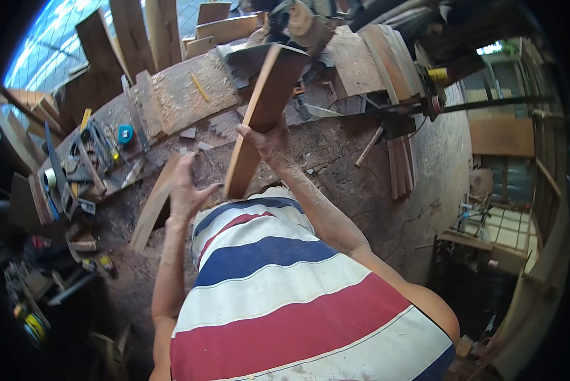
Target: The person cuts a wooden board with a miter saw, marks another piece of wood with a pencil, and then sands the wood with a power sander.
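A long wooden board (259, 114) slants up from near my waist to the workbench. My right hand (271, 141) is wrapped round its right side, with the thumb over the pale narrow edge. The board's far end lies at a dark machine plate (247, 60) on the bench. To the left of the board, my left hand (186, 184) is empty, its fingers and thumb spread apart. Behind that hand another wooden plank (152, 209) leans up against the bench.
Sawdust covers the workbench (190, 95), where a yellow pencil (200, 87) and a teal tape measure (125, 133) lie. Hand tools (94, 152) crowd its left end. Stacked boards (393, 60) stand at the right, and planks (129, 35) lean behind. Offcuts litter the floor.
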`<state>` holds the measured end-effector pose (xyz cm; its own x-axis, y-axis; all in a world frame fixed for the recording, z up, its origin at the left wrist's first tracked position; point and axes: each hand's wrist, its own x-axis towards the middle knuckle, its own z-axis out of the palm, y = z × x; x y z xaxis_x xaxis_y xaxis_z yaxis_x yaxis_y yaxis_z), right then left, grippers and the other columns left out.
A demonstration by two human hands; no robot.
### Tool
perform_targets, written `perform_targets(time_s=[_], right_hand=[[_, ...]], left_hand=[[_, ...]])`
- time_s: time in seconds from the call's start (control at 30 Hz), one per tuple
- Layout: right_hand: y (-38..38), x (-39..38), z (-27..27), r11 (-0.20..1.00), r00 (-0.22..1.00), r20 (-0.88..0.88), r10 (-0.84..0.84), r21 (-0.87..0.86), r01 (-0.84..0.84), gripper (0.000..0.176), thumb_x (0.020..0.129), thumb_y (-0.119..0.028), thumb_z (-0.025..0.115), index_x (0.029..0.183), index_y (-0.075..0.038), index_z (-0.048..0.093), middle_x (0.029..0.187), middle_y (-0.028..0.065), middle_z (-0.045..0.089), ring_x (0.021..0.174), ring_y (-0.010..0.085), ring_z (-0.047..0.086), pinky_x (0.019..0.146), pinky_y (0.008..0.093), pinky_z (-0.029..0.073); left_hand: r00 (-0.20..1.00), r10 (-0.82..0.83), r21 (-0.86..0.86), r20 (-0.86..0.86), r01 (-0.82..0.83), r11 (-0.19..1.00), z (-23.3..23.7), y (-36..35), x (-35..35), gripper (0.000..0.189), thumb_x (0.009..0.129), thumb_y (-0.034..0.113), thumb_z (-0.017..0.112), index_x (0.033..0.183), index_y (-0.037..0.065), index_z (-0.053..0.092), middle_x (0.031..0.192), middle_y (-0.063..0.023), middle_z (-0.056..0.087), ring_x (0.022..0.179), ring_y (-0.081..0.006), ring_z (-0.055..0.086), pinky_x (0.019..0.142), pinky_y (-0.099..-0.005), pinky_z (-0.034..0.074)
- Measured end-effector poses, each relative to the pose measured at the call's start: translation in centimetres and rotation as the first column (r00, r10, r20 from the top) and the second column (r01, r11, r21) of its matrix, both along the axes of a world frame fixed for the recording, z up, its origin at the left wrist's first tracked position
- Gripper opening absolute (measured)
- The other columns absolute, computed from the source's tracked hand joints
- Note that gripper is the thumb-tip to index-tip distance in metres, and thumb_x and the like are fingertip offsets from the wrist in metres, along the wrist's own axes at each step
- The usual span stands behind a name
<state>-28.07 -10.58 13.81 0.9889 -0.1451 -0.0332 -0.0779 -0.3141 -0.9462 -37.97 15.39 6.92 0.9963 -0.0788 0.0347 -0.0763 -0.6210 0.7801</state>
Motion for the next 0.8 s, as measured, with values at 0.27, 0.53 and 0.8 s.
perform_targets(time_s=[0.27, 0.53, 0.8], right_hand=[[-5.5, 6.4, -9.5, 0.798, 0.905, -0.422, -0.06, 0.525, 0.298, 0.074, 0.086, -0.066, 0.092, 0.121, -0.005, 0.07, 0.099, 0.0041, 0.074, 0.08, 0.0127, 0.071, 0.059, 0.0286, 0.057], [-7.5, 18.6, -15.4, 0.792, 0.822, -0.465, 0.328, 0.609, 0.029, 0.064, 0.11, -0.057, 0.063, 0.133, 0.002, 0.066, 0.112, 0.0141, 0.08, 0.087, 0.0276, 0.083, 0.055, 0.034, 0.064], [-6.0, 25.4, -13.7, 0.95, 0.712, -0.63, 0.31, 0.235, -0.206, 0.075, 0.115, -0.061, 0.047, 0.108, 0.008, 0.074, 0.094, 0.022, 0.081, 0.07, 0.0307, 0.082, 0.057, 0.043, 0.066]], left_hand=[[0.982, -0.181, 0.434, 0.048, 0.142, 0.89, 1.4, -7.4, 11.3, 0.079, 0.071, 0.021, 0.099, 0.139, 0.006, 0.061, 0.124, -0.0149, 0.071, 0.114, -0.0357, 0.07, 0.097, -0.0493, 0.054], [0.981, -0.147, 0.352, -0.127, 0.183, 0.918, -3.0, -3.7, 27.0, 0.075, 0.073, 0.024, 0.096, 0.138, 0.003, 0.064, 0.13, -0.0219, 0.075, 0.124, -0.0419, 0.071, 0.11, -0.0493, 0.056], [0.971, -0.102, 0.491, -0.217, 0.199, 0.848, -1.7, -6.2, 34.3, 0.078, 0.076, 0.035, 0.094, 0.14, 0.002, 0.064, 0.132, -0.0249, 0.073, 0.129, -0.0414, 0.069, 0.11, -0.0499, 0.054]])
